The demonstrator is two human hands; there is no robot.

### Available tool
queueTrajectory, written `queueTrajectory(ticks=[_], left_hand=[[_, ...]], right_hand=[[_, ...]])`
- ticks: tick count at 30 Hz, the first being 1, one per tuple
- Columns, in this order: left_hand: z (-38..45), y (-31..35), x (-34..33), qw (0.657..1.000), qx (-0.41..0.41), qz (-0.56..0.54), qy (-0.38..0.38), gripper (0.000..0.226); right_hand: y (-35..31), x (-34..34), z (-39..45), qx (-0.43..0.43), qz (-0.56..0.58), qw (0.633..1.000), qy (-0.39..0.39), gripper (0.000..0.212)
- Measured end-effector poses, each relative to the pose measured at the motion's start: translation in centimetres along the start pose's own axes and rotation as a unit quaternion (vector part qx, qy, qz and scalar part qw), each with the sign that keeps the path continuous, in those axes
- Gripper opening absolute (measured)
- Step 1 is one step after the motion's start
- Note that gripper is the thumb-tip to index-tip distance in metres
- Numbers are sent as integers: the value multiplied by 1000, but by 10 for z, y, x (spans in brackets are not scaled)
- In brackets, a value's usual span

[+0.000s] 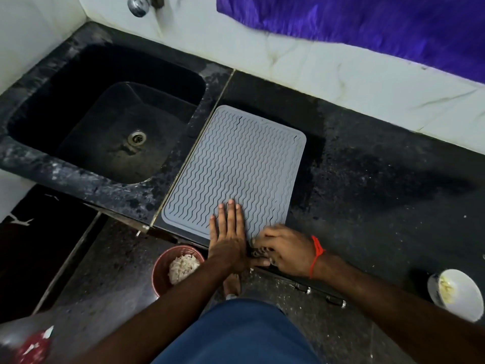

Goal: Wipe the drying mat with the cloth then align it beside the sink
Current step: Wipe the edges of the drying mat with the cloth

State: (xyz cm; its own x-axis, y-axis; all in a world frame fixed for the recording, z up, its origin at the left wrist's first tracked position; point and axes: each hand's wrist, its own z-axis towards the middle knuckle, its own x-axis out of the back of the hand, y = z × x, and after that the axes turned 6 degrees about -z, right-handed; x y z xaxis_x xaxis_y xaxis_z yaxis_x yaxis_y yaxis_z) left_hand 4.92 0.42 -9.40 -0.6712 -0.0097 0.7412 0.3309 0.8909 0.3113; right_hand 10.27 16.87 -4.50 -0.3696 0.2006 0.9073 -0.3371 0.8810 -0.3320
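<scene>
- On the black speckled stone counter, just right of the deep black sink, lay the grey rectangular silicone drying mat with wavy ridges. Its left edge ran pretty much along the seam next to the sink rim, and its near edge sat at the counter's front edge.
- Left hand was flat on the mat's near end, fingers straight and together, pressing down.
- Right hand sat just beside it at the mat's near right corner, fingers curled around something dark. Probably the cloth, but it was too hidden to tell for sure. A red thread bracelet was on that wrist.
- Down on the floor, near left of the hands, stood a reddish round bucket with pale scraps inside.
- Far right, near edge: a white round bowl with yellowish residue.
- Purple shiny fabric hung over the white marble wall at the far side.
</scene>
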Motion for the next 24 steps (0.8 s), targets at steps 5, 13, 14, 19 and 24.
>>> queueTrajectory(ticks=[5, 13, 14, 19, 24], left_hand=[[1, -5, 0, 1000, -10, -6, -6, 154], [5, -6, -3, 998, -10, -70, 3, 123], [6, -6, -5, 998, -9, -67, 10, 121], [7, -8, -7, 998, -11, -66, 11, 126], [7, -10, -5, 994, -31, -100, 13, 116]], right_hand=[[9, 4, -5, -107, 151, 983, 10, 31], [29, 6, -11, -272, 252, 905, 210, 29], [29, 4, -11, -270, 243, 909, 206, 29], [26, -6, -10, -251, 225, 921, 196, 30], [31, -9, -11, -263, 238, 911, 210, 29]])
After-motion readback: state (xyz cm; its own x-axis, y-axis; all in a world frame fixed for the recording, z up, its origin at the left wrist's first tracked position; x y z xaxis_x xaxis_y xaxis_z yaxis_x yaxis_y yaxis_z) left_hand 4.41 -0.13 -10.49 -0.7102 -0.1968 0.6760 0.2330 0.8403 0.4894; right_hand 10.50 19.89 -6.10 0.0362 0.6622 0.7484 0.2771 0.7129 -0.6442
